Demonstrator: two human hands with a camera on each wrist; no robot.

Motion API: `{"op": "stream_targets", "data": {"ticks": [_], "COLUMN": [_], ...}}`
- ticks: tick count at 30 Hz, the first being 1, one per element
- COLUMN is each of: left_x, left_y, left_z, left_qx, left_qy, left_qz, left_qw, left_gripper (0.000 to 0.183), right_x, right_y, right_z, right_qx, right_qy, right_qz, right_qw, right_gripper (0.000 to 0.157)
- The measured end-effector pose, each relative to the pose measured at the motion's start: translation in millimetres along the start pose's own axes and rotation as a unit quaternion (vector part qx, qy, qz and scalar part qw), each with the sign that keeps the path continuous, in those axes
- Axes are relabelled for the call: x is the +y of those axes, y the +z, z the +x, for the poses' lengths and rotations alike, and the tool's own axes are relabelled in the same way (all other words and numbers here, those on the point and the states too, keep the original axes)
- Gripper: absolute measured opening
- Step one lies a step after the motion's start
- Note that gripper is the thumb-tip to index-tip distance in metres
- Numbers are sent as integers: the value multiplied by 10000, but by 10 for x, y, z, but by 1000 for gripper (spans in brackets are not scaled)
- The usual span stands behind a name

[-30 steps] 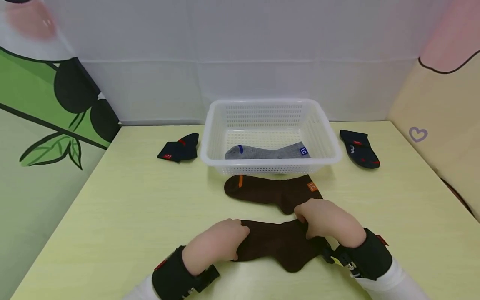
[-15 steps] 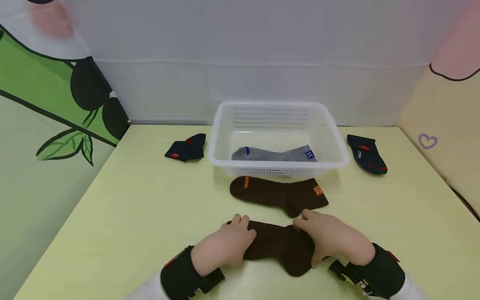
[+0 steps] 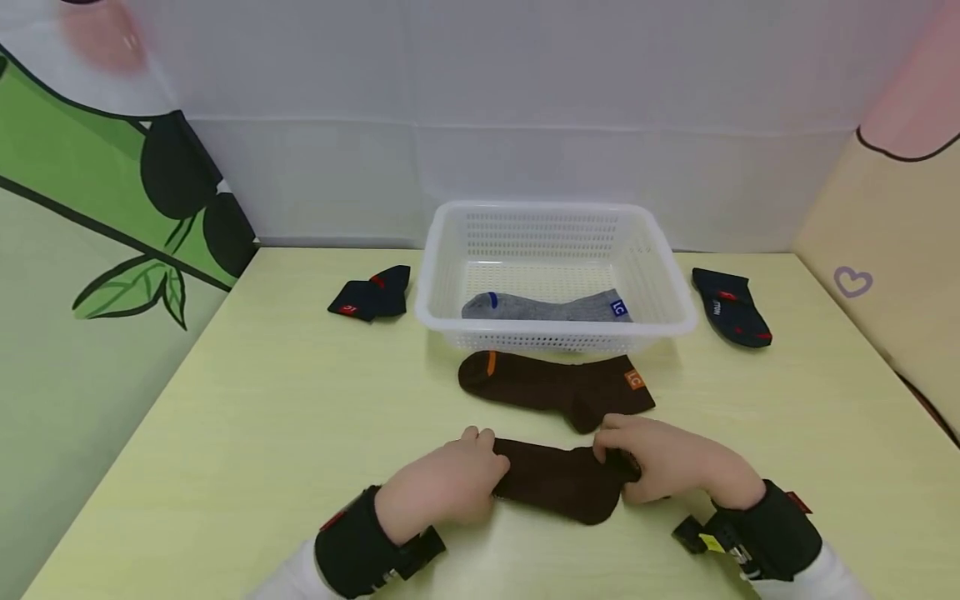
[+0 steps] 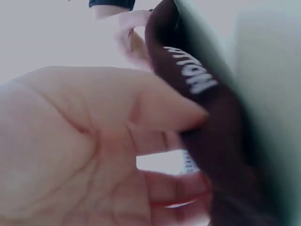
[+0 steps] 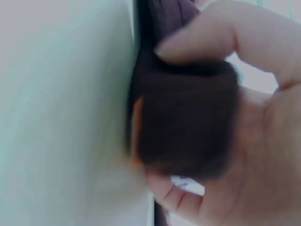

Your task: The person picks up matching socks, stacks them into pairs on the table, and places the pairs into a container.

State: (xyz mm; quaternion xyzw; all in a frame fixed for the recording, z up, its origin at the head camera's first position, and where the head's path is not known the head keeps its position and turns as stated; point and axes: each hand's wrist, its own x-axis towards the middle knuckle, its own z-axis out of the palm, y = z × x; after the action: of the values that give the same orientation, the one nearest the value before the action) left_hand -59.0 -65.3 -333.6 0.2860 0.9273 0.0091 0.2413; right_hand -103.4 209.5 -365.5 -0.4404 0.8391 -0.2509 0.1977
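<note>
A dark brown sock [image 3: 558,479] stretches between both hands near the front of the table. My left hand [image 3: 450,479] grips its left end. In the left wrist view the thumb presses on the sock [image 4: 221,141], which bears white lettering. At the other end my right hand [image 3: 675,458] holds the sock between thumb and fingers, and the fabric there is bent over. A bit of orange shows along the edge of that blurred fold in the right wrist view. Just behind lies a second brown sock [image 3: 555,390] with an orange toe stripe and an orange tag, flat on the table.
A white plastic basket [image 3: 555,327] stands at the back, with a grey sock [image 3: 543,308] inside. To its left is a dark, folded sock [image 3: 371,296] with red marks. Another dark sock [image 3: 731,307] lies to its right. Walls border the table [image 3: 300,400].
My right hand has shifted its grip on the sock's right end, which now bends over at the fingers. The sock's heel has moved away from the front edge. The left hand stays at its end.
</note>
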Motion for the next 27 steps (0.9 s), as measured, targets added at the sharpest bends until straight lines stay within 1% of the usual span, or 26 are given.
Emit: {"op": "stream_targets", "data": {"ticks": [3,6,9,11,13,15,16,18,20,22,24,25,27], "left_x": [-64,-133,-194,-223,-240,-260,-273,-303,-334,-366,-389,-398,-410], "left_y": [-78,-140,-164,-162,-163,-164,-166,-179,-196,-206,-209,-206,-199], "left_z": [-17,-22,-34,-39,-48,-40,-31,-10,12,35,54,64,89], "left_qx": [75,161,292,362,370,415,435,493,623,787,988,1085,1341], "left_qy": [159,258,329,359,396,505,553,519,388,149,-40,-100,-160], "left_qz": [-421,-853,-926,-905,-897,-929,-921,-1054,-1280,-1568,-1802,-1853,-1783], "left_qw": [9990,9959,9947,9946,9945,9935,9933,9919,9891,9844,9786,9766,9747], "left_gripper": [17,12,8,14,20,26,25,22,16,10,8,9,11], "right_x": [124,230,327,377,412,425,430,436,437,425,407,397,379], "right_y": [-27,-39,-42,-44,-45,-49,-50,-51,-52,-53,-53,-50,-44], "right_z": [-14,-36,-59,-75,-89,-100,-105,-119,-130,-139,-146,-145,-138], "right_qx": [75,123,56,1,-22,18,71,234,405,588,797,922,1237], "right_qy": [-428,-893,-1187,-1247,-1216,-1138,-1088,-893,-627,-266,88,241,474], "right_qz": [702,1170,1544,1824,2145,2529,2687,2939,3165,3293,3367,3397,3470], "right_qw": [9966,9890,9808,9753,9691,9608,9570,9514,9457,9420,9382,9357,9285], "right_gripper": [33,35,36,31,23,17,15,14,11,8,12,15,18]}}
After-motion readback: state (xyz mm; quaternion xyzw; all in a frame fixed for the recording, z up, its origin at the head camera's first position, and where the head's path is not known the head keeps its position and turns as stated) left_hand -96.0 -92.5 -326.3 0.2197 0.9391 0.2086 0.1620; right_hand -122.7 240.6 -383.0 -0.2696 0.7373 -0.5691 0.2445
